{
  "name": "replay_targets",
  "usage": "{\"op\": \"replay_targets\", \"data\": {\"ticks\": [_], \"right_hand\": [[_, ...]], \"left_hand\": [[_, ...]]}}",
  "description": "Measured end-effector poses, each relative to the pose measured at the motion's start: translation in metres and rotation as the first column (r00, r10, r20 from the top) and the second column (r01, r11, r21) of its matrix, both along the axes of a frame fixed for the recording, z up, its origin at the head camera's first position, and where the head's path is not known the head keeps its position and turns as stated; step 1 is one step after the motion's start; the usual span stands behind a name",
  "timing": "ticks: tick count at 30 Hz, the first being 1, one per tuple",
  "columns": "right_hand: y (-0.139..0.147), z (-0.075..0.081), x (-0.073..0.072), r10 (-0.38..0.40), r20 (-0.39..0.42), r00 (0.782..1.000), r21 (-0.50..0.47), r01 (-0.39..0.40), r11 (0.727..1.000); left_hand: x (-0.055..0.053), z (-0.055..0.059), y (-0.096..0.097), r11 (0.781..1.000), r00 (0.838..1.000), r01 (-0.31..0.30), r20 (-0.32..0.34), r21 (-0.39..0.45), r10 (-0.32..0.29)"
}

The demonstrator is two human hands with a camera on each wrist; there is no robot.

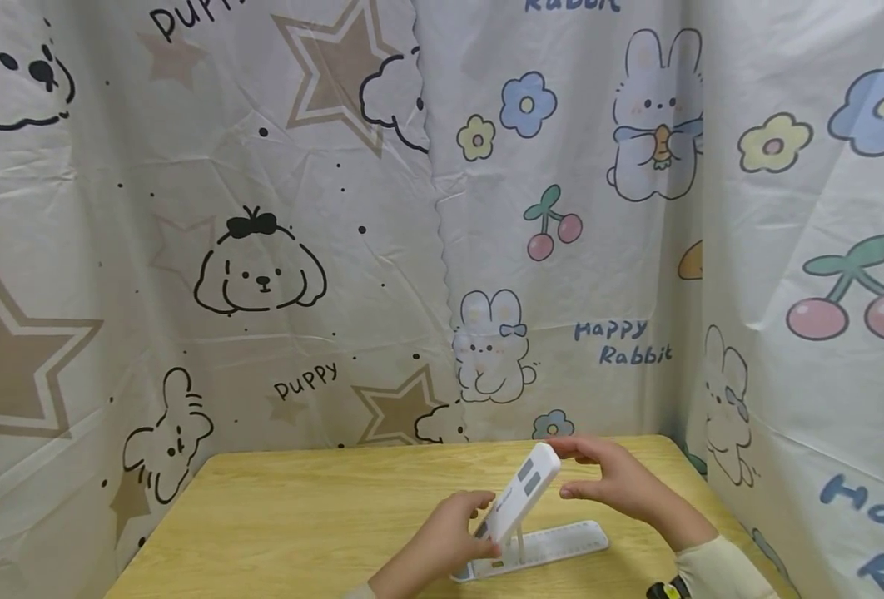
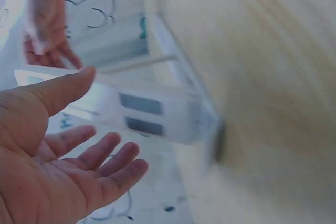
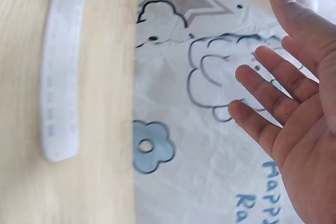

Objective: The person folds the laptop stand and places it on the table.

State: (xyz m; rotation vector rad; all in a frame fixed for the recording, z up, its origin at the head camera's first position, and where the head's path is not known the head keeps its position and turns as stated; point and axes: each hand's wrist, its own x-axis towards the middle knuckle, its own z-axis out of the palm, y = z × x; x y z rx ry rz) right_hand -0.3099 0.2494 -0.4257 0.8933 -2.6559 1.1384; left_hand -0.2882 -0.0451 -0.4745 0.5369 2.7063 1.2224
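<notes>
A white folding stand (image 1: 524, 491) is unfolded on the table, its upper panel tilted up to the right, with grey rectangles on its face. The base (image 1: 562, 542) lies flat, and a thin strut (image 1: 520, 542) joins the two parts. My left hand (image 1: 445, 532) is around the lower, hinged end of the panel. Its thumb (image 2: 68, 90) overlaps the panel in the left wrist view while the other fingers spread loosely below. Near the raised end is my right hand (image 1: 618, 478), with fingertips close to the panel's top edge and its fingers (image 3: 268, 85) extended and apart.
Under the stand is a yellow wood-grain table (image 1: 285, 524). Printed cloth curtains (image 1: 382, 249) hang behind it and along the right side. A black and yellow band (image 1: 667, 589) shows at the right sleeve (image 1: 722, 570).
</notes>
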Motion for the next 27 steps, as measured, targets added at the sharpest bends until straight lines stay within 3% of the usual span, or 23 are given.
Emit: {"op": "replay_targets", "data": {"ticks": [7,14,21,27], "right_hand": [[0.017,-0.036,-0.004,-0.046,-0.019,0.999,0.066,0.047,0.997],[0.034,-0.061,-0.007,-0.050,0.088,0.995,0.090,0.042,0.995],[0.046,-0.082,-0.009,-0.008,0.221,0.975,0.134,-0.022,0.991],[0.050,-0.090,-0.008,-0.007,0.318,0.948,0.112,-0.030,0.993]], "left_hand": [[0.004,0.031,0.025,0.994,0.993,-0.014,-0.111,0.110,0.027],[0.001,0.054,0.052,0.992,0.978,0.021,-0.208,0.123,0.005],[-0.002,0.063,0.065,0.982,0.979,0.008,-0.199,0.187,0.030],[-0.002,0.066,0.068,0.985,0.979,0.004,-0.203,0.172,0.031]]}}
